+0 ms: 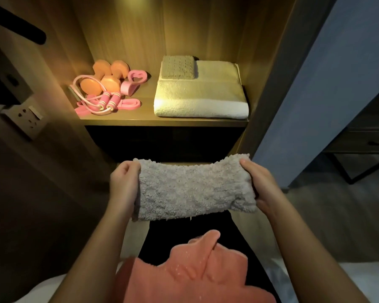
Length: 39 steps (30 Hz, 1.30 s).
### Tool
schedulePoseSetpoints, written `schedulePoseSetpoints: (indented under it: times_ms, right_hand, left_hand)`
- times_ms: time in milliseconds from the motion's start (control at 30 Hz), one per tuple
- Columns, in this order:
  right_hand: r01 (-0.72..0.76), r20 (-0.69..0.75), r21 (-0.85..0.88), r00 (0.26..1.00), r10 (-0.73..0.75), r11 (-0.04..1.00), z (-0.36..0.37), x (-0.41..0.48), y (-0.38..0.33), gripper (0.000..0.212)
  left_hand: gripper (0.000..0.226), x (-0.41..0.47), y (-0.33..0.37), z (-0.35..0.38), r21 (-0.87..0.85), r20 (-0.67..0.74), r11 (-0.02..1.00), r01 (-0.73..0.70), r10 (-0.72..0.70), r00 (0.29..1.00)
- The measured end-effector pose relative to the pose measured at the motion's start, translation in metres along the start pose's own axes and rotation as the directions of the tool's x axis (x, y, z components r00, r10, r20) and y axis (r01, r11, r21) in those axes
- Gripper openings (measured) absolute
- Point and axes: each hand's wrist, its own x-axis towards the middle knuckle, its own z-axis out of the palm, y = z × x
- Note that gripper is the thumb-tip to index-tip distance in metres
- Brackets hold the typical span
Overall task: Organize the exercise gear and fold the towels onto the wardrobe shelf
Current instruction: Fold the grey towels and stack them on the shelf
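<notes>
1. The grey towel (195, 189) is held folded between both hands. It is at 6 o'clock of the wardrobe shelf (162, 122), below the shelf's front edge and not yet on it.
2. The left hand (124, 184) grips the towel's 9 o'clock end with its fingers (129, 168) curled round the edge. The right hand (259, 184) pinches the 3 o'clock end, thumb on top and the other fingers hidden underneath.
3. To do this step well, I would hold both ends level and lightly taut so the fold does not sag open. Then lift it clear of the shelf lip and lay it down square on the towel stack.
4. At 3 o'clock the shelf holds a folded white towel (201, 99) with a small beige towel (177, 67) on its 11 o'clock corner.
5. At 9 o'clock lie the orange dumbbells (103, 77), a pink jump rope (106, 103) and a pink band (129, 103), close together.
6. A pink towel (184, 270) lies unfolded at 6 o'clock, probably next.
</notes>
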Motion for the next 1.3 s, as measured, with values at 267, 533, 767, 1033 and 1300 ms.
schedulePoseSetpoints:
  times_ms: [267, 533, 767, 1033, 1300]
  right_hand:
    - [0.314, -0.142, -0.701, 0.819, -0.556, 0.641, 0.003, -0.005, 0.035, 0.029]
    - [0.304, -0.117, -0.705, 0.841, -0.528, 0.641, -0.008, 0.036, 0.009, 0.033]
    - [0.385, -0.132, -0.542, 0.839, -0.529, 0.747, 0.001, 0.117, -0.054, 0.032]
    - [0.344, -0.144, -0.704, 0.788, -0.599, 0.622, 0.023, 0.246, -0.113, 0.025]
    - [0.004, -0.215, -0.903, 0.861, -0.46, 0.429, 0.039, 0.358, -0.157, 0.025]
  left_hand:
    - [0.017, -0.023, -0.028, 0.003, 0.407, -0.14, 0.856, -0.318, 0.403, 0.904]
    - [0.019, 0.022, -0.019, 0.015, 0.368, -0.063, 0.862, -0.348, 0.397, 0.916]
    - [0.024, 0.122, 0.022, 0.06, 0.25, -0.045, 0.934, -0.255, 0.275, 0.96]
    - [0.021, 0.253, 0.057, 0.122, 0.341, -0.063, 0.891, -0.299, 0.339, 0.939]
    - [0.027, 0.364, 0.088, 0.172, 0.647, -0.011, 0.732, -0.215, 0.291, 0.957]
